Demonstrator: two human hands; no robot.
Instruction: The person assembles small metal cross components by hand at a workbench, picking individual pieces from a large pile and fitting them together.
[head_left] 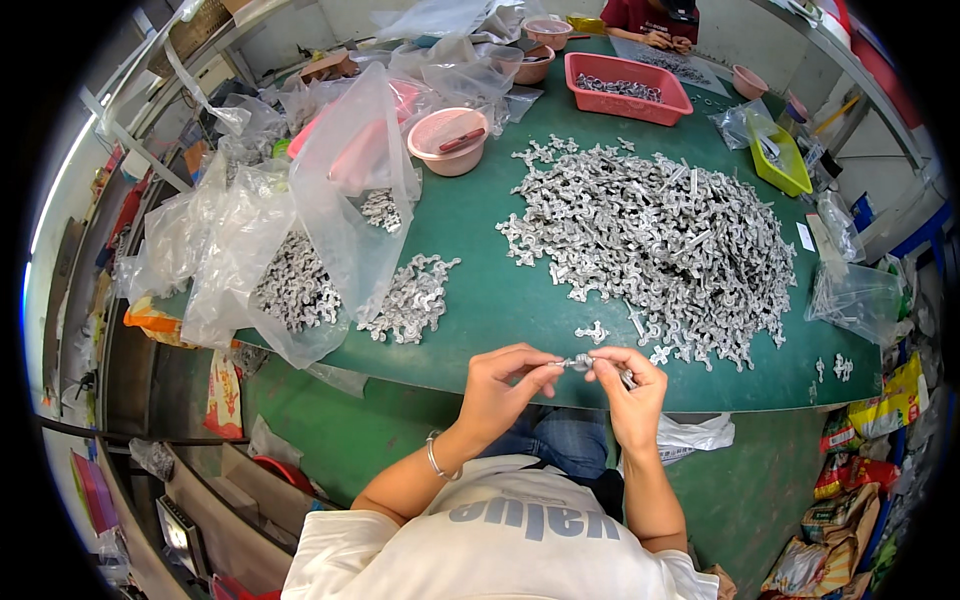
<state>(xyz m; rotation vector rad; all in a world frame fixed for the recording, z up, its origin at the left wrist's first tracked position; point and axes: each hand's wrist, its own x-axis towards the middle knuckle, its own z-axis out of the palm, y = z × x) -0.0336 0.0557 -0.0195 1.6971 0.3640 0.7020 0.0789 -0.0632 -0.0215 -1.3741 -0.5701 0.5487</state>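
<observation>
Between my hands, just over the table's front edge, is a small silvery metal part (577, 362). The fingertips of my left hand (505, 385) pinch its left end. My right hand (630, 388) grips the other end between thumb and fingers, and another bit of metal shows among its curled fingers. Just beyond my hands one similar metal part (592, 332) lies alone on the green table (490, 310). A large heap of metal parts (670, 240) spreads to the right of centre. To the left lies a smaller pile of parts (410, 298).
Clear plastic bags (250, 240) cover the table's left side, some over more parts. A pink bowl (447, 140) holds a red-handled tool. At the back are a red basket (628, 88) of metal pieces and a co-worker's hands (668, 41). A yellow-green basket (780, 160) stands far right.
</observation>
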